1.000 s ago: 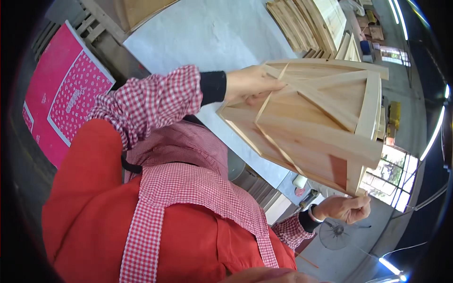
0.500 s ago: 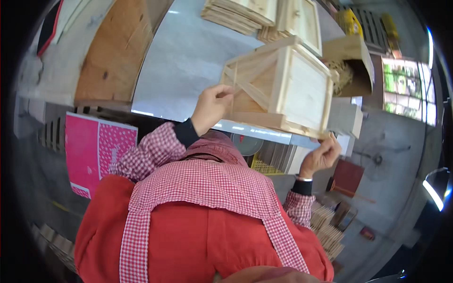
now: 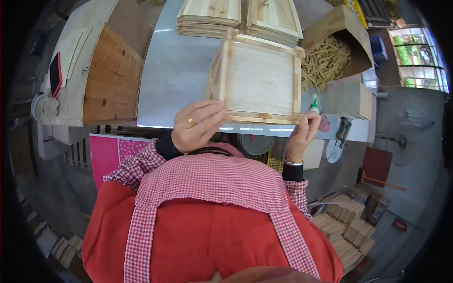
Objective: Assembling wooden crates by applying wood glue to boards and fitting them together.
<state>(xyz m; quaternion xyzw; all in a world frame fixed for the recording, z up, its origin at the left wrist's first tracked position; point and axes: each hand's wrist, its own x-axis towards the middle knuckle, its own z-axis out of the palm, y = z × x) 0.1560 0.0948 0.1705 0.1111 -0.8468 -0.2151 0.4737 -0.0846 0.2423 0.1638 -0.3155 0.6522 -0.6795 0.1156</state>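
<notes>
A pale wooden crate (image 3: 262, 78) stands on the table in front of me, a framed flat panel facing up toward me. Part of its left side also shows. My left hand (image 3: 198, 125), with a ring on one finger, has its fingers pressed together on the crate's near left corner. At the near right corner, the thumb and fingers of my right hand (image 3: 302, 137) pinch the frame's edge. The far sides of the crate are hidden.
Stacks of framed wooden panels (image 3: 207, 19) lie behind the crate. To the right are a cardboard box (image 3: 337, 28) with thin wooden strips (image 3: 328, 61), a green-tipped glue bottle (image 3: 314, 104) and pliers (image 3: 343, 129). A large wooden box (image 3: 113, 78) stands left, a phone (image 3: 56, 74) on it.
The crate has turned from an angled position to face me squarely. My left hand has come onto its near left corner; my right hand stays at the near right corner. The view has shifted too.
</notes>
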